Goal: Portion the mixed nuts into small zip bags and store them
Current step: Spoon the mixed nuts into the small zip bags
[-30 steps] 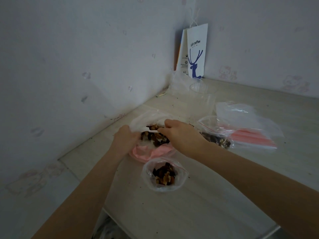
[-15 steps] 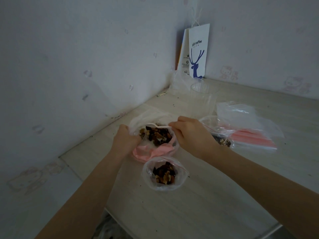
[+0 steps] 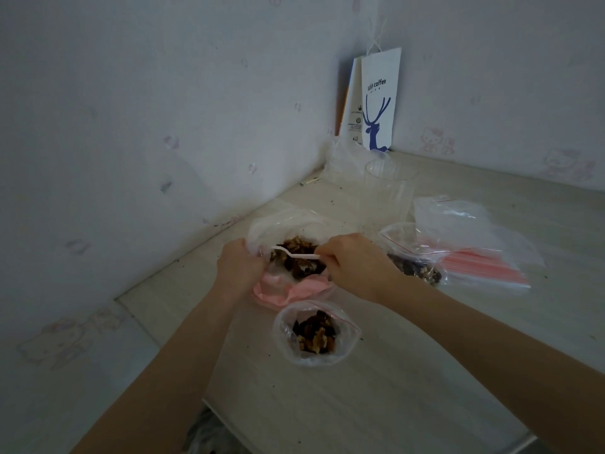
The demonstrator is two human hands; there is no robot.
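Since a second ago my right hand [image 3: 353, 267] has pulled back from over the big bag's mouth, and the white plastic spoon [image 3: 296, 255] now shows, lying across the mixed nuts [image 3: 296, 258] with its bowl toward the left. I grip the spoon's handle end in the clenched fingers of that hand. My left hand [image 3: 239, 268] is closed on the left rim of the large clear bag [image 3: 281, 229], holding it open; the bag's lower part is pink. Just in front of it on the counter [image 3: 409, 388] stands a small zip bag [image 3: 316, 334], open at the top and partly filled with nuts. To the right lies another small bag of nuts [image 3: 412, 260] on its side, touching a stack of empty zip bags [image 3: 474, 253] with red strips. A white coffee paper bag [image 3: 379, 99] leans in the corner.
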